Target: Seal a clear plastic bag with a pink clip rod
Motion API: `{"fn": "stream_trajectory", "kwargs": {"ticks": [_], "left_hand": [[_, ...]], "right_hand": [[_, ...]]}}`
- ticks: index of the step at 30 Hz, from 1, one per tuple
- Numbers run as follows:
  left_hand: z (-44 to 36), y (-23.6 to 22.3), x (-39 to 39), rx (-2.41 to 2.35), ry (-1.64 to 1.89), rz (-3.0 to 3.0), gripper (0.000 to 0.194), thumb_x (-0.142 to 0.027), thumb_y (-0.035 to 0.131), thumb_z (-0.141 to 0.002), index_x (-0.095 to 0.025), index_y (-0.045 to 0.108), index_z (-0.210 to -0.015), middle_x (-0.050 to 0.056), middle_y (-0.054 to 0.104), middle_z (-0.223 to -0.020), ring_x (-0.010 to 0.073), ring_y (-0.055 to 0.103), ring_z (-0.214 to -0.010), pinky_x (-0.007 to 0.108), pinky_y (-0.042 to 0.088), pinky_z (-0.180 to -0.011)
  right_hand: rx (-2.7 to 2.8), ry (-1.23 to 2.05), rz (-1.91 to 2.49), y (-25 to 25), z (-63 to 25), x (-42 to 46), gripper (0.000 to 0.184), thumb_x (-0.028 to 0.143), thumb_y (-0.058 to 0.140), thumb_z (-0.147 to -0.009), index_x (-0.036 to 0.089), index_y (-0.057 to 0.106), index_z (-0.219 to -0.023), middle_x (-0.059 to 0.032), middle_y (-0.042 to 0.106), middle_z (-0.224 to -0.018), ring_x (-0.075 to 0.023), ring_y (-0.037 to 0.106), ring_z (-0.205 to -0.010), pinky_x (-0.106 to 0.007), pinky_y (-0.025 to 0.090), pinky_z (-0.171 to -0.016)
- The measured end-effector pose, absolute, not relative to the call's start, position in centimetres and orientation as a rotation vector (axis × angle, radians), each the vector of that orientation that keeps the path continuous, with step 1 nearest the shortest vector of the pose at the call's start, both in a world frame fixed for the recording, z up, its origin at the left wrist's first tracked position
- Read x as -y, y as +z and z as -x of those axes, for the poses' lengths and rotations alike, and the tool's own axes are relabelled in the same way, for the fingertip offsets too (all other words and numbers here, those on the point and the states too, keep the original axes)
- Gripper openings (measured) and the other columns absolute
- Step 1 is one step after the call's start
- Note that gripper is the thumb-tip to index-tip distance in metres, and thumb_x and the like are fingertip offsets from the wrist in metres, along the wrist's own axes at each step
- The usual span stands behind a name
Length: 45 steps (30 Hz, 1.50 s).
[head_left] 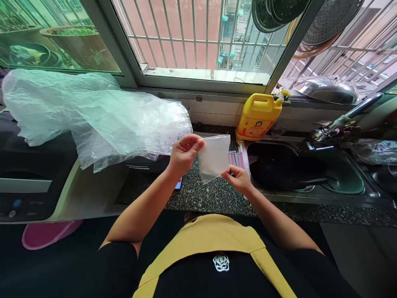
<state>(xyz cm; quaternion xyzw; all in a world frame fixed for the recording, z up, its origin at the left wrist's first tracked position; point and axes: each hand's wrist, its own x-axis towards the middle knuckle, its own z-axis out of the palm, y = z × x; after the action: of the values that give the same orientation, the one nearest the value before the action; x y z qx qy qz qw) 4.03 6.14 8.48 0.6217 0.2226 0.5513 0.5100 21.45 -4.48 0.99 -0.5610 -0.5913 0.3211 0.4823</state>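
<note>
You are holding a small, clear, thin plastic bag (214, 158) up in front of your chest, above the speckled dark granite counter (214, 196). Your right hand (238, 179) is pinching its lower corner, while your left hand (183, 154) is pinching its upper edge, fingers closed on the film. The bag is looking feather-light, limp and slippery, so the edges and corners are probably giving you the surest hold. Beyond it, a yellow plastic jug (259, 116) is standing beside the dark sink (297, 171). A large crumpled sheet of clear plastic (93, 116) is lying to the left.
</note>
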Motion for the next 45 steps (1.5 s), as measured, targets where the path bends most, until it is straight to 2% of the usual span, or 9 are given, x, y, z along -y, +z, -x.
{"fn": "stream_trajectory", "kwargs": {"ticks": [5,9,17,28,33,36,39,42,45], "left_hand": [[-2.1,8.8,-7.8,-0.532,1.282,-1.586,0.027,-0.047,0.067,-0.075,-0.021,0.065,-0.081,0.0,0.064,-0.071,0.0102,0.058,-0.065,0.023,0.048,-0.063],[-1.4,10.9,-9.1,-0.492,1.008,-1.894,0.043,-0.052,0.063,-0.075,-0.02,0.064,-0.104,0.004,0.068,-0.082,0.0138,0.063,-0.076,0.025,0.049,-0.068],[-4.8,11.9,-9.5,-0.536,0.704,-2.228,0.016,-0.029,0.059,-0.076,-0.016,0.065,-0.07,0.001,0.065,-0.064,0.0104,0.057,-0.06,0.022,0.045,-0.056],[-4.4,11.5,-9.0,-0.55,0.803,-2.117,0.015,-0.028,0.058,-0.076,-0.015,0.063,-0.07,0.002,0.064,-0.067,0.0113,0.058,-0.064,0.023,0.048,-0.06],[-4.3,11.7,-8.8,-0.515,0.827,-2.129,0.014,-0.027,0.058,-0.076,-0.016,0.063,-0.07,0.002,0.064,-0.07,0.0117,0.059,-0.066,0.024,0.049,-0.063],[-4.4,11.6,-8.5,-0.515,0.813,-2.158,0.014,-0.027,0.058,-0.077,-0.016,0.063,-0.07,0.002,0.064,-0.071,0.0114,0.058,-0.066,0.024,0.048,-0.063],[-4.8,10.8,-8.2,-0.476,0.723,-2.196,0.014,-0.026,0.057,-0.078,-0.017,0.062,-0.069,0.001,0.063,-0.068,0.0108,0.057,-0.064,0.024,0.046,-0.061],[-4.8,8.1,-8.5,-0.47,0.721,-2.159,0.014,-0.028,0.057,-0.079,-0.017,0.061,-0.072,0.001,0.063,-0.07,0.0112,0.056,-0.066,0.024,0.046,-0.063],[-3.5,3.1,-9.2,-0.803,0.93,-2.009,0.017,-0.031,0.048,-0.085,-0.017,0.057,-0.084,0.004,0.062,-0.08,0.0132,0.058,-0.075,0.026,0.047,-0.071]], "right_hand": [[1.589,0.563,1.391,1.7,-22.2,4.7,0.03,0.034,0.057,-0.082,0.02,0.047,-0.057,0.001,0.05,-0.058,-0.0124,0.044,-0.06,-0.027,0.035,-0.06],[1.72,0.51,1.392,2.2,-22.7,4.7,0.023,0.025,0.056,-0.082,0.02,0.051,-0.06,0.0006,0.053,-0.059,-0.0129,0.045,-0.06,-0.028,0.035,-0.06],[1.771,0.542,1.444,1.7,-22.3,5.0,0.02,0.024,0.058,-0.082,0.019,0.056,-0.063,-0.0007,0.057,-0.061,-0.0141,0.049,-0.061,-0.029,0.037,-0.061],[1.612,0.554,1.435,0.5,-21.9,5.3,0.019,0.038,0.064,-0.078,0.019,0.061,-0.079,-0.0034,0.062,-0.073,-0.0161,0.053,-0.069,-0.03,0.042,-0.062],[1.616,0.531,1.482,0.1,-22.0,5.2,0.026,0.035,0.054,-0.085,0.02,0.056,-0.064,-0.0024,0.059,-0.063,-0.0159,0.052,-0.064,-0.031,0.041,-0.063],[1.645,0.554,1.444,0.7,-22.2,4.9,0.017,0.037,0.059,-0.081,0.02,0.061,-0.078,-0.0041,0.062,-0.073,-0.0171,0.054,-0.07,-0.032,0.043,-0.066],[1.644,0.513,1.406,1.9,-22.0,3.7,0.03,0.039,0.065,-0.076,0.021,0.061,-0.099,-0.0057,0.063,-0.086,-0.0182,0.055,-0.077,-0.032,0.044,-0.067],[1.693,0.471,1.394,2.4,-21.3,2.1,0.014,0.035,0.06,-0.079,0.021,0.061,-0.08,-0.0031,0.061,-0.075,-0.0171,0.053,-0.072,-0.032,0.041,-0.069],[1.669,0.451,1.447,1.7,-20.8,1.2,0.023,0.029,0.053,-0.083,0.021,0.053,-0.062,-0.0006,0.053,-0.059,-0.0155,0.048,-0.063,-0.031,0.038,-0.065]]}}
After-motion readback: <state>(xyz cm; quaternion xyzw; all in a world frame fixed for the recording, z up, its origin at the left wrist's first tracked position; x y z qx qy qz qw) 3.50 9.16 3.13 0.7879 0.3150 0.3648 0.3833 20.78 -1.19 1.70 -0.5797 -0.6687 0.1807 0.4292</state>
